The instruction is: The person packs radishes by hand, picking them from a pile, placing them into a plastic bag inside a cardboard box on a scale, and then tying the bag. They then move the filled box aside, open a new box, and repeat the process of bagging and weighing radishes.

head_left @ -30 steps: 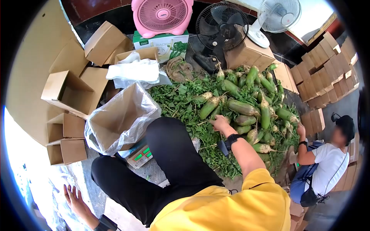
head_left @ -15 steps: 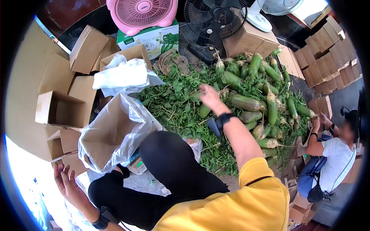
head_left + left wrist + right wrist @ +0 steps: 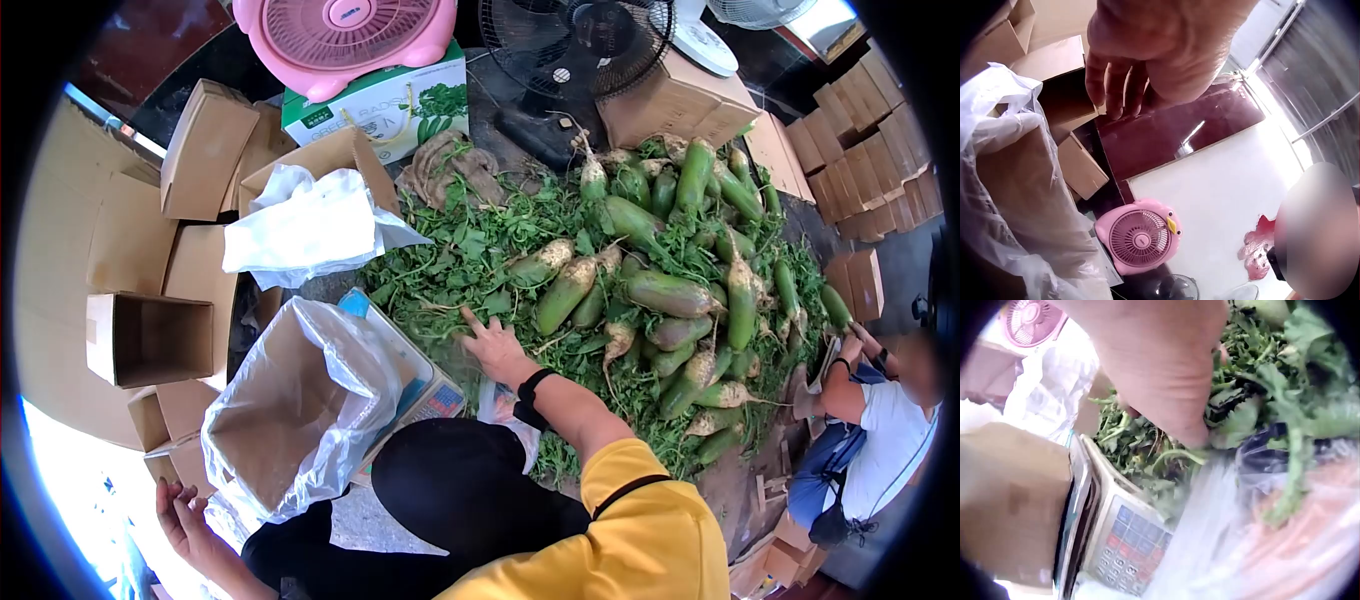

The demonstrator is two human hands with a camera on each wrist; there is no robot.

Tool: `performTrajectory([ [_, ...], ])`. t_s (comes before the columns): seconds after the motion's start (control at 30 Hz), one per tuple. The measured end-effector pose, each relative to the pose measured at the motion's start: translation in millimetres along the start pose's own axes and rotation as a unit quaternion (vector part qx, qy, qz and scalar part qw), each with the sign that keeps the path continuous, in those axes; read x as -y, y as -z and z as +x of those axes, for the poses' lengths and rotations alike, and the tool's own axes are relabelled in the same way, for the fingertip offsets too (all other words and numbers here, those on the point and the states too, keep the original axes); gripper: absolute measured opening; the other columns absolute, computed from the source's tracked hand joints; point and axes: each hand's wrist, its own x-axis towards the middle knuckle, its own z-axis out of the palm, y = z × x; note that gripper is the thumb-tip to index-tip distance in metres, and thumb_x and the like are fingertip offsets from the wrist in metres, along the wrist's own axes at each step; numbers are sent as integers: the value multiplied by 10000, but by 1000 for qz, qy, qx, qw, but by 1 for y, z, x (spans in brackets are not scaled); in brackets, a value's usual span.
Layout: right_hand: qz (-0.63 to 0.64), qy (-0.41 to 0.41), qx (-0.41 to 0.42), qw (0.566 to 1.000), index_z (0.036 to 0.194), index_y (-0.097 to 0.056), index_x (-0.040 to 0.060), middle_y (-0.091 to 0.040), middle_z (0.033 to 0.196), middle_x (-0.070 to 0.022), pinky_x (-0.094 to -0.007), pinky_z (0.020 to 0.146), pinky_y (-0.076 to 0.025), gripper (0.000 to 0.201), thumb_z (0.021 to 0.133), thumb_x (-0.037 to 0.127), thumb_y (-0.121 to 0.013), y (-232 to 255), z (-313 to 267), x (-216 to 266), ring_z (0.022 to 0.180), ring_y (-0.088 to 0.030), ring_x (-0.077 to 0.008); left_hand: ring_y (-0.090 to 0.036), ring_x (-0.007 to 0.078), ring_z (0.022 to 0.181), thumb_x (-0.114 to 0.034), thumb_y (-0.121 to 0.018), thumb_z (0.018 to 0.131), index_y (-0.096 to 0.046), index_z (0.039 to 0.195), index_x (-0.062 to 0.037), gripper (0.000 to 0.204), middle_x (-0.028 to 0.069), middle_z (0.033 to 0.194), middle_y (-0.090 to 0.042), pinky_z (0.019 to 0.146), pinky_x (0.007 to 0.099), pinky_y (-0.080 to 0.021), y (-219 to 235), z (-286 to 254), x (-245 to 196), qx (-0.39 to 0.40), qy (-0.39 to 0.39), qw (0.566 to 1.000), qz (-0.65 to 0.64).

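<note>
My right hand reaches down to the heap of radish leaves, beside the scale. Its fingers spread over the greens; blurred leaves and stems lie right at them. In the right wrist view, the hand is over the leaves, with the fingertips mostly hidden. Several green radishes with pale, soil-marked ends lie on the leaves to its right. My left hand is raised at the lower left, fingers loosely bent and nothing in them. Nearest to it is a carton lined with clear plastic.
The scale with a keypad sits partly under the lined carton. Cardboard boxes stand at left. A pink fan and a black fan are at the back. At right, another person handles a radish.
My right hand has moved left and nearer my body, from beside the radishes to the leaves by the scale. The left hand stays raised. The head view has shifted, showing more of the scale.
</note>
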Motion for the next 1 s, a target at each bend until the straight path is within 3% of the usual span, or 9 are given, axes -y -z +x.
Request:
performTrajectory([
  [0.1, 29, -36, -41, 998, 1368, -338, 256, -113, 1488, -157, -403, 718, -525, 710, 736, 67, -600, 5, 29, -9, 977, -545, -316, -565, 139, 876, -95, -448, 946, -521, 1193, -12, 271, 92, 1028, -579, 715, 234, -466, -10, -1, -6, 7, -4, 1000, 19],
  [0.37, 15, -93, 92, 991, 1408, -256, 272, -230, 1445, -170, -364, 665, -537, 767, 756, 130, -632, 17, 64, 2, 908, -608, -284, -560, 126, 798, -70, -448, 935, -536, 1162, -17, 249, 85, 988, -592, 647, 209, -441, -17, -9, -7, 59, -12, 996, 68],
  [0.5, 49, -92, -43, 994, 1241, -444, 167, -417, 1276, -196, -365, 699, -528, 477, 789, 89, -575, 9, 77, -8, 824, -637, -305, -535, 114, 760, -66, -450, 935, -530, 1159, 4, 249, 81, 943, -574, 646, 218, -431, -20, -9, -10, 79, -7, 994, 71],
  [0.57, 70, -97, -51, 991, 1030, -537, 88, -514, 1091, -198, -393, 686, -528, 251, 782, 51, -554, 18, 86, -16, 785, -637, -324, -543, 118, 747, -58, -453, 931, -540, 1133, 7, 229, 86, 918, -581, 640, 220, -439, -21, -9, -10, 77, -14, 995, 66],
  [0.6, 80, -78, -123, 986, 883, -561, 54, -553, 937, -182, -405, 667, -528, 116, 768, 48, -548, 17, 89, -20, 753, -634, -343, -539, 117, 738, -56, -457, 929, -543, 1122, 12, 221, 86, 907, -577, 643, 223, -441, -20, -9, -10, 80, -15, 994, 71],
  [0.77, 103, -83, -193, 972, 837, -610, 71, -603, 799, -167, -428, 639, -521, 164, 723, 16, -506, 77, 87, -53, 755, -622, -334, -536, 120, 720, -51, -460, 927, -556, 1088, 15, 199, 85, 885, -576, 655, 231, -443, -18, -10, -11, 71, -2, 993, 95],
  [0.83, 90, -21, -277, 956, 931, -612, 81, -591, 762, -134, -396, 599, -527, 234, 719, 3, -552, 90, 86, -82, 652, -605, -272, -537, 120, 720, -54, -463, 927, -562, 1078, 11, 192, 84, 875, -579, 661, 233, -444, -17, -10, -9, 68, 5, 994, 87],
  [0.9, 250, -206, -119, 939, 974, -608, 61, -594, 761, -119, -345, 629, -537, 237, 744, 15, -574, 155, 73, -71, 650, -597, -223, -537, 119, 720, -52, -462, 927, -566, 1074, 8, 190, 79, 872, -582, 662, 232, -442, -19, -11, -11, 74, 9, 993, 88],
  [1.0, 252, -252, -132, 925, 1063, -603, 73, -616, 895, -109, -278, 667, -547, 286, 780, 37, -578, 196, 70, -88, 729, -609, -181, -532, 117, 717, -42, -458, 925, -565, 1079, 10, 195, 71, 874, -582, 663, 229, -437, -21, -10, -12, 78, -7, 992, 99],
])
